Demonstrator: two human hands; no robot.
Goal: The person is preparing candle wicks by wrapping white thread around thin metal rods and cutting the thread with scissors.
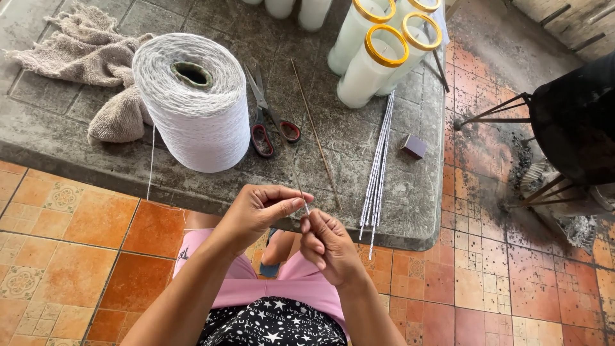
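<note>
Grey stone surface (359, 147) fills my view above orange floor tiles. My left hand (259, 208) and right hand (328, 243) meet, fingers pinching a thin white wick (303, 204) between them. Beyond the fingers stand a white thread cone (195, 102), red-handled scissors (269, 122) and glass candles (371, 64); finished wicks (377, 173) lie right.

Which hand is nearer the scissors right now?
Left. The left hand sits just below the red-handled scissors, near the table's edge. The right hand is lower and farther to the right, pinching the same thin wick with the left.
</note>
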